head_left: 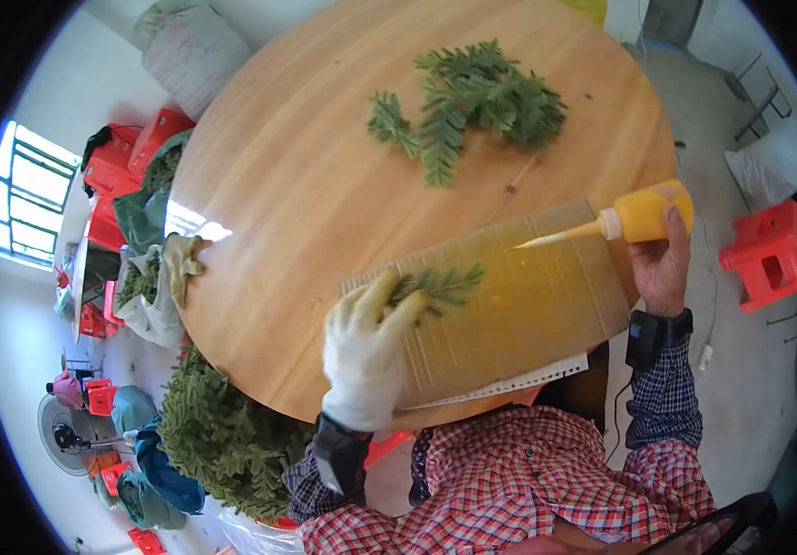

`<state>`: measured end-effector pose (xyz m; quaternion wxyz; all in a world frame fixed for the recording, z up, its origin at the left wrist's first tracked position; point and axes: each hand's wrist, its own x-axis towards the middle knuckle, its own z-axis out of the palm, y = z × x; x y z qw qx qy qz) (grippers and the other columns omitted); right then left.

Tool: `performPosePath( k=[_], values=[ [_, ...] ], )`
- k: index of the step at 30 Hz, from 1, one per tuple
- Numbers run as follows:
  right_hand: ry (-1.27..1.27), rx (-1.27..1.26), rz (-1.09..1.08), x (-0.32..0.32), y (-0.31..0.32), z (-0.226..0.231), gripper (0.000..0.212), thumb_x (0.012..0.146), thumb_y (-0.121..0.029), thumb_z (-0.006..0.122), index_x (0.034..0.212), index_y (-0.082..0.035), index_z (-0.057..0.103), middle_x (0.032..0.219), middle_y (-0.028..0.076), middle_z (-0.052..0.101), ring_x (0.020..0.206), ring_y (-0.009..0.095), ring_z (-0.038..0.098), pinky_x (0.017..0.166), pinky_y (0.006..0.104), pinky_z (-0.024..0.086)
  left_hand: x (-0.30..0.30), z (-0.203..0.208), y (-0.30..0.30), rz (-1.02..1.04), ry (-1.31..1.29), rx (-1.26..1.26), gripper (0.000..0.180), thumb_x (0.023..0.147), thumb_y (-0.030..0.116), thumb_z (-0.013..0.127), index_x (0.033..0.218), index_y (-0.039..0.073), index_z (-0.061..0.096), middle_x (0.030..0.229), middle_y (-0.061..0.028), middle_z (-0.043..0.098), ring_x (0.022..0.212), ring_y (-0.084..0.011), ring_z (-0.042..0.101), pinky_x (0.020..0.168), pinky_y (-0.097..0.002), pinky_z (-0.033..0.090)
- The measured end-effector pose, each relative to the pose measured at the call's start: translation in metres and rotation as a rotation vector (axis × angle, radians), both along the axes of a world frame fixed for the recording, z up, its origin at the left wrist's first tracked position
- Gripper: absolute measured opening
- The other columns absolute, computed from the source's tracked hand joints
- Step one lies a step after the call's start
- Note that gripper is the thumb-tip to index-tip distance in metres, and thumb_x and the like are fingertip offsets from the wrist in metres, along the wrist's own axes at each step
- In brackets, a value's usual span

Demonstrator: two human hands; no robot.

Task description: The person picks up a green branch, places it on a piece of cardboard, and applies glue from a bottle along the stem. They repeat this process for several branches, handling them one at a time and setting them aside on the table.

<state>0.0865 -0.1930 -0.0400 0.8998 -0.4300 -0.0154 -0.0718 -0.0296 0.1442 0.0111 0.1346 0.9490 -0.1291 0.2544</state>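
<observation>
My left hand [366, 342], in a white glove with yellowed fingertips, pinches a small green fern-like sprig [443, 289] above the left part of a cardboard sheet [556, 314]. Bare and wrapped round a yellow squeeze bottle [650, 213], my right hand [662, 268] is at the sheet's right end. The bottle lies tilted almost level, its long pale nozzle pointing left over the cardboard, apart from the sprig. Yellow smears mark the cardboard. Farther back on the round wooden table [296, 185] rests a pile of similar green sprigs [486, 102].
A big heap of green sprigs [222, 435] stands beside the table at the lower left. A tan glove [181, 264] hangs over a bag near the left edge. Red stools [768, 254] stand at right and left, with a fan [70, 435] farther off.
</observation>
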Motion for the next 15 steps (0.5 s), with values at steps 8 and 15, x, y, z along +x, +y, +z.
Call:
performPosePath(
  k=[8, 15],
  values=[
    [0.043, 0.062, 0.094, -0.007, 0.002, -0.013, 0.038, 0.09, -0.025, 0.062, 0.121, -0.007, 0.05, 0.107, 0.007, 0.062, 0.093, 0.02, 0.063, 0.063, 0.0281, 0.055, -0.065, 0.05, 0.111, 0.352, -0.284, -0.233, 0.02, 0.086, -0.004, 0.053, 0.104, -0.009, 0.062, 0.108, -0.0205, 0.061, 0.084, -0.0253, 0.064, 0.07, -0.03, 0.051],
    [0.028, 0.089, 0.146, -0.005, 0.003, -0.014, 0.04, 0.09, -0.025, 0.062, 0.121, -0.006, 0.048, 0.107, 0.008, 0.061, 0.093, 0.021, 0.063, 0.064, 0.0292, 0.056, -0.167, 0.067, 0.219, 1.022, -0.283, 0.333, 0.03, 0.084, -0.005, 0.055, 0.112, -0.002, 0.063, 0.123, -0.0218, 0.055, 0.107, -0.0333, 0.056, 0.09, -0.0381, 0.045]
  ],
)
